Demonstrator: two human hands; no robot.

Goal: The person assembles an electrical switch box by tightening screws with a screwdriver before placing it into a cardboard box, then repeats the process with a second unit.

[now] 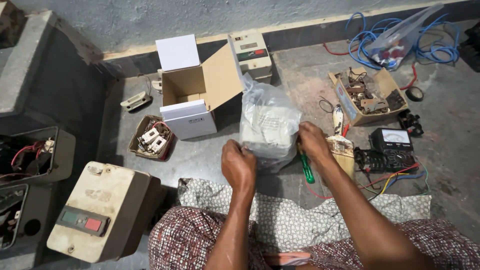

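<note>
Patterned cloth (300, 220) over the person's lap lies nearest, at 6 o'clock in the head view. Just above it, both hands work at the middle of the floor (210, 160).

Left hand (239, 166) has its grip closed on the lower left side of a clear plastic bag (267, 122). Right hand (312, 142) pinches the bag's right side, fingers together on the plastic. Inside the bag sits a pale, boxy switch unit; the plastic is cloudy, so I cannot tell much about it. The bag stands on the floor, touching both hands, just right of the open cardboard box (192, 95) at 11 o'clock.

To do this well, I think both hands should keep the bag steady and low, and pull the plastic gently so the heavy thing inside does not tip or drop.

A green screwdriver (306, 167) lies just under the right hand. A brush (342, 152) and a black meter (392, 145) sit at 3 o'clock. Blue wire (370, 40) coils at 1 o'clock. A big old switch box (100, 212) rests at 8 o'clock, and a small tray of parts (150, 139) sits at 9 o'clock.
</note>
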